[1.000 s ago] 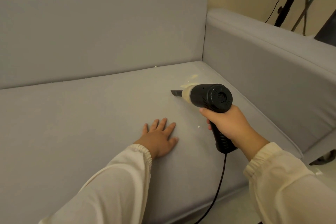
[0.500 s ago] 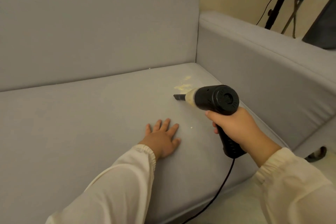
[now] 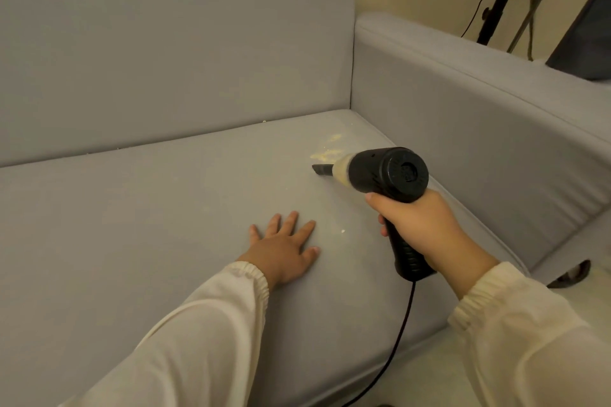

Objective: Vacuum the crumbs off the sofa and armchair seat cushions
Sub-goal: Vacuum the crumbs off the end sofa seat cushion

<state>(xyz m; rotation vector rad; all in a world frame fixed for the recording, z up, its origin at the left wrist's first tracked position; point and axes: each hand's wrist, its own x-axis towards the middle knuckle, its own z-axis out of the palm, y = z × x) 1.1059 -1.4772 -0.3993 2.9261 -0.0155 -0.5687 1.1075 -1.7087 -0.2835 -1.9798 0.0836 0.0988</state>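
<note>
A grey sofa seat cushion (image 3: 148, 225) fills most of the view. A patch of pale yellow crumbs (image 3: 327, 150) lies near its far right corner, and a single crumb (image 3: 343, 231) sits nearer me. My right hand (image 3: 420, 228) grips the handle of a black handheld vacuum (image 3: 386, 173), whose narrow nozzle points left, just in front of the crumb patch. My left hand (image 3: 284, 248) rests flat on the cushion with fingers spread, holding nothing.
The sofa backrest (image 3: 165, 59) rises behind and the armrest (image 3: 479, 116) closes the right side. The vacuum's black cord (image 3: 396, 347) hangs over the front edge. A dark stand (image 3: 496, 0) and green-handled tool stand beyond the armrest.
The vacuum and my right hand have shifted slightly right and toward me; more of the crumb patch shows beyond the nozzle. My left hand stays flat on the cushion.
</note>
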